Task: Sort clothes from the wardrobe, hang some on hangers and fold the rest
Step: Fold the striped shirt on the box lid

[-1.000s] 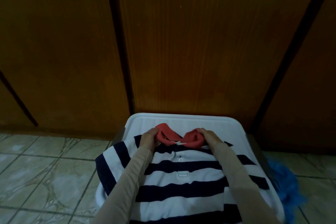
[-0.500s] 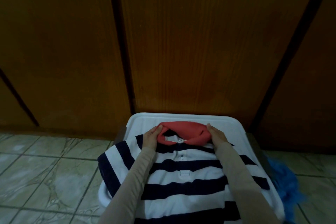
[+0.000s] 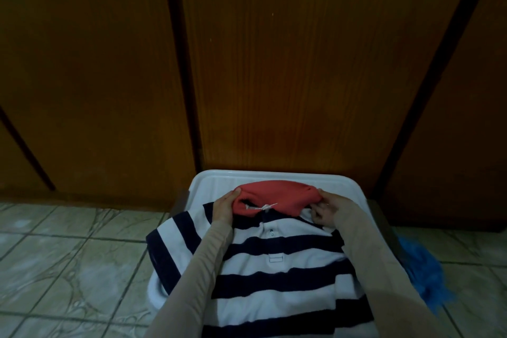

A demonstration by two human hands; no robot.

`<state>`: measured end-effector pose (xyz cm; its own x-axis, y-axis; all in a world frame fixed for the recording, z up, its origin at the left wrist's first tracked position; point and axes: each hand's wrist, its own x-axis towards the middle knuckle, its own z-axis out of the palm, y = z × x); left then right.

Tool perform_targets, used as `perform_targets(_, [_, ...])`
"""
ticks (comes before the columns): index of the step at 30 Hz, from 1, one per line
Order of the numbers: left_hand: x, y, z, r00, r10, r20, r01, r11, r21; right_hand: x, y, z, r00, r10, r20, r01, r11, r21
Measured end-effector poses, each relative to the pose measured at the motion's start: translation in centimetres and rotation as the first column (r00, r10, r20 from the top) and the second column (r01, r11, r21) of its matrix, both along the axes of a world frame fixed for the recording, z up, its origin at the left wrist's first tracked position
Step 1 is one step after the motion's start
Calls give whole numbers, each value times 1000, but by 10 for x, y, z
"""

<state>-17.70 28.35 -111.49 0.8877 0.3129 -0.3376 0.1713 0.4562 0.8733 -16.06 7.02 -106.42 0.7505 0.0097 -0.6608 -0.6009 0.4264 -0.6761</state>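
Striped polo (image 3: 277, 263) on white tray (image 3: 274, 177); hands hold collar (image 3: 277, 197).

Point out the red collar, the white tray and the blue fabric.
red collar (image 3: 277, 193), head view, on its raised back band.
white tray (image 3: 208, 181), head view, on its bare far-left rim.
blue fabric (image 3: 424, 274), head view, on the bunched middle.

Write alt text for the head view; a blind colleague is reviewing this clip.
Two hands, left hand and right hand, hold the red collar of a navy-and-white striped polo shirt spread on a white plastic lid. Brown wardrobe doors stand behind, tiled floor lies left, and blue fabric lies right.
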Motion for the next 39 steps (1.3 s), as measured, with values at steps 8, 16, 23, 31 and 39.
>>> perform_targets(8, [-2, -2, 5, 996, 10, -91, -29, 978, -208, -3, 0, -7, 1000, -29, 3, 28, 994, 101])
perform_targets(16, [-3, -1, 4, 998, -34, -50, 32, 998, -55, 0, 1, -5, 999, 20, 39, -24, 994, 108])
perform_targets(23, [-6, -9, 2, 984, -141, 106, 96, 932, 349, -3, -8, -7, 944, 238, 230, -51, 792, -609])
perform_targets(31, [-15, -27, -2, 996, 3, 87, -61, 734, 676, -10, -8, -6, 842, 539, -13, 46, -96, -994])
perform_targets(39, [-2, -25, 25, 995, 85, 58, -98, 609, 787, -5, -9, 3, 848, 528, -49, 14, -114, -993])
